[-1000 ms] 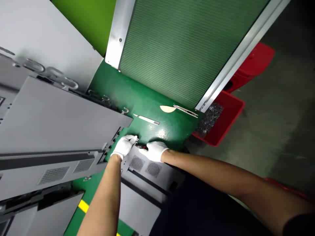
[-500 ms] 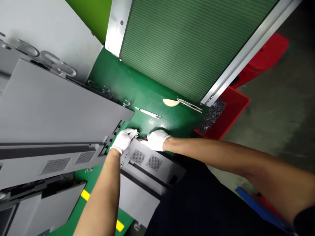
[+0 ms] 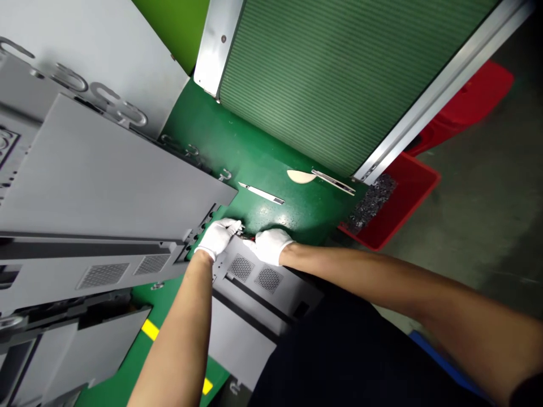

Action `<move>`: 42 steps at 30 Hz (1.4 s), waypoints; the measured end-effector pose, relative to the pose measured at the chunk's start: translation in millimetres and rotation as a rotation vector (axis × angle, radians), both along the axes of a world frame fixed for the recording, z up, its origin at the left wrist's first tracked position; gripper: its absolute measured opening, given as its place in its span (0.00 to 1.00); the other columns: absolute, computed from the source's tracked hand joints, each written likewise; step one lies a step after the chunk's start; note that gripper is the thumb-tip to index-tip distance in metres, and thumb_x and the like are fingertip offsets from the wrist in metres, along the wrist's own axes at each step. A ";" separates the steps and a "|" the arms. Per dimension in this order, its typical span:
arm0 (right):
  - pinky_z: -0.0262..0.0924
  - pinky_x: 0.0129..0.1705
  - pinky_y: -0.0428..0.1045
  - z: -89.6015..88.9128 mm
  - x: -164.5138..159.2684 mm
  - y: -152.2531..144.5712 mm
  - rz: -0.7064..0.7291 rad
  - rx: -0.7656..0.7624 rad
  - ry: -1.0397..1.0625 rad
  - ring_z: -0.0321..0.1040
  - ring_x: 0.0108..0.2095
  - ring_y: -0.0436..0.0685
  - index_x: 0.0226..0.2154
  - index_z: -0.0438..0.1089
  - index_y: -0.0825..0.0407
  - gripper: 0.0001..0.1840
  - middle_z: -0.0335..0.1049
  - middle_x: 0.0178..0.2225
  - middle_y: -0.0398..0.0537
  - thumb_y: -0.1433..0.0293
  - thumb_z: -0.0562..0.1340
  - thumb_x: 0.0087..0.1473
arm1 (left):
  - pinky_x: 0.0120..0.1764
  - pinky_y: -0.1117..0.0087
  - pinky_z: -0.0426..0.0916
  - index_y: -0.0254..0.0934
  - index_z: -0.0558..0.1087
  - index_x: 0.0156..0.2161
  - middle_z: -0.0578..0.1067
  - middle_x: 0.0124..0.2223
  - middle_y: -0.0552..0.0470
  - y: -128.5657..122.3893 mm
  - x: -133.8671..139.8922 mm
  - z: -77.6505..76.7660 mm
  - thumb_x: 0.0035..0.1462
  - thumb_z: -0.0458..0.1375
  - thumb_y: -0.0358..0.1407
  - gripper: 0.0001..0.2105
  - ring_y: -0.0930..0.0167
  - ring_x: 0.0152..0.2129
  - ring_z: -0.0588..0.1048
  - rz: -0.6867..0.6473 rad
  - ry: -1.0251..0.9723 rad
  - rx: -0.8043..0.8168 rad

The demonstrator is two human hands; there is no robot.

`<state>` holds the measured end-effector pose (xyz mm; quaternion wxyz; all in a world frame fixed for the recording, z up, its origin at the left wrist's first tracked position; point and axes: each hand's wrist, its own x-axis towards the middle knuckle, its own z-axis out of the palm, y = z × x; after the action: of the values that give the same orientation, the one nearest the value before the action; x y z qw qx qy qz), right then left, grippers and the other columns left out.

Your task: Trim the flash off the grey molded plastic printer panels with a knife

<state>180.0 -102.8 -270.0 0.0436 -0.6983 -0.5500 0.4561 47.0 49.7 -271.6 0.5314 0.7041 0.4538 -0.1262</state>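
My white-gloved left hand [image 3: 216, 237] is closed at the far edge of a grey panel [image 3: 292, 291], its fingertips pinching a small metal piece [image 3: 240, 228]. Just right of it, my gloved right hand [image 3: 271, 246] is wrapped round a red-handled tool [image 3: 253, 239] whose narrow end points toward the left fingers. The glove covers most of that tool, so its kind is unclear. The panel has two mesh vents [image 3: 268, 279] and lies between my forearms, close to my body.
Beyond my hands lie a slim craft knife [image 3: 261, 194], a cream half-disc [image 3: 301, 177] and metal tweezers [image 3: 333, 182] on the green bench [image 3: 258, 152]. Larger grey panels [image 3: 114, 181] stand at left. A red bin [image 3: 407, 198] holds small metal parts [image 3: 375, 200]. A ribbed green belt [image 3: 339, 68] rises behind.
The whole view has shifted slightly, so the bench items appear farther right. Both hands keep their places at the panel's edge, with only slight finger movement.
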 end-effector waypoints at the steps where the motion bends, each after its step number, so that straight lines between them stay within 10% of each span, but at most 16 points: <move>1: 0.67 0.42 0.60 -1.4 2.9 1.2 0.020 0.010 -0.001 0.76 0.40 0.70 0.42 0.77 0.60 0.35 0.78 0.38 0.68 0.50 0.46 0.66 | 0.44 0.66 0.71 0.37 0.80 0.35 0.81 0.38 0.47 0.4 -0.7 -0.1 0.52 0.62 0.51 0.18 0.64 0.36 0.77 0.005 -0.005 -0.001; 24: 0.64 0.41 0.59 -4.5 0.0 0.6 -0.083 0.024 0.018 0.76 0.39 0.71 0.38 0.77 0.58 0.40 0.78 0.36 0.66 0.44 0.43 0.65 | 0.49 0.62 0.71 0.34 0.80 0.36 0.82 0.40 0.44 1.0 -2.9 5.2 0.53 0.62 0.52 0.20 0.62 0.39 0.78 0.177 -0.087 0.098; 29: 0.63 0.39 0.53 -5.3 34.7 -48.9 -0.407 -0.057 0.139 0.75 0.37 0.63 0.34 0.76 0.52 0.41 0.78 0.33 0.59 0.42 0.40 0.64 | 0.54 0.61 0.68 0.35 0.80 0.38 0.81 0.42 0.45 -29.2 20.1 34.2 0.57 0.60 0.47 0.16 0.63 0.43 0.76 0.223 -0.144 0.368; 32: 0.61 0.31 0.49 -9.2 57.4 -111.3 -0.617 -0.112 0.236 0.73 0.28 0.57 0.27 0.72 0.51 0.38 0.75 0.25 0.54 0.42 0.41 0.64 | 0.48 0.63 0.71 0.39 0.80 0.36 0.81 0.39 0.48 -82.8 61.6 52.1 0.60 0.59 0.46 0.13 0.65 0.38 0.76 0.034 -0.272 0.322; 36: 0.53 0.16 0.46 -19.7 71.4 -193.7 -0.995 -0.348 0.330 0.62 0.14 0.51 0.24 0.64 0.49 0.34 0.65 0.17 0.43 0.40 0.47 0.61 | 0.52 0.64 0.71 0.40 0.71 0.59 0.78 0.52 0.46 -149.7 106.1 58.3 0.62 0.57 0.44 0.22 0.66 0.46 0.77 -0.266 -0.408 0.055; 42: 0.50 0.12 0.44 -31.1 64.9 -243.5 -1.223 -0.438 0.417 0.58 0.12 0.49 0.23 0.63 0.50 0.33 0.62 0.14 0.40 0.39 0.51 0.59 | 0.52 0.45 0.68 0.30 0.79 0.49 0.79 0.46 0.33 -157.8 93.0 48.8 0.43 0.68 0.51 0.31 0.46 0.44 0.77 -1.175 0.227 0.230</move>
<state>244.9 -346.3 -301.1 0.2561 -0.7739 0.0687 0.5752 140.0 -108.1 -222.8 0.2416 0.8717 0.0539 -0.4229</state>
